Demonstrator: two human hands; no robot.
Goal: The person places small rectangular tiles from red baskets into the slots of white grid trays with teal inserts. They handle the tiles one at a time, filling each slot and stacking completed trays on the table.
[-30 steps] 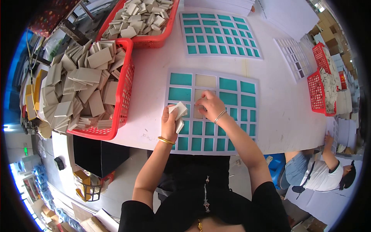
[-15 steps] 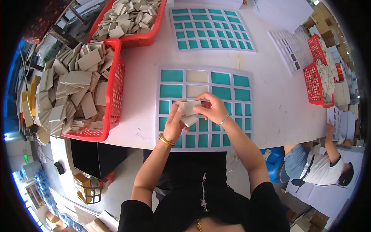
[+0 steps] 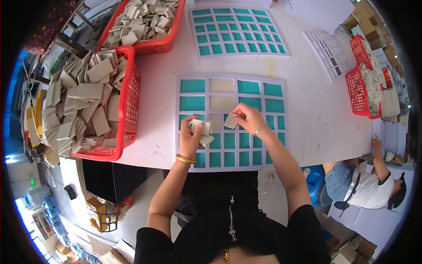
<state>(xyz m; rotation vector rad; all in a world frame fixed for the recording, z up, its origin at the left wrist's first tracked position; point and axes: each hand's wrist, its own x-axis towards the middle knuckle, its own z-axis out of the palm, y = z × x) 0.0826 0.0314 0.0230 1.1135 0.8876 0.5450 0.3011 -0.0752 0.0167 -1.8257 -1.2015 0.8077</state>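
My left hand (image 3: 188, 140) is closed around a few cream tiles (image 3: 201, 127), fanned apart at the left of a white compartment tray (image 3: 233, 77). To its right, my right hand (image 3: 250, 118) pinches one cream tile (image 3: 230, 120) by its edge, tilted over the tray's third row. Most compartments show a teal bottom. Two large cream tiles (image 3: 222, 103) fill compartments in the second column, one behind the other. A smaller cream tile (image 3: 215, 119) shows in the row below, partly hidden by the tiles in my left hand.
A red basket (image 3: 128, 105) heaped with cream tiles stands at the left, another red basket (image 3: 165, 45) behind it. A second teal-bottomed tray (image 3: 235, 55) lies farther back. At the right are a white grid tray (image 3: 325, 55), red baskets (image 3: 357, 92) and a person (image 3: 373, 189).
My hands have moved apart, the left one leftward and the right one slightly right with a single tile. The small tile in the third row shows between them now.
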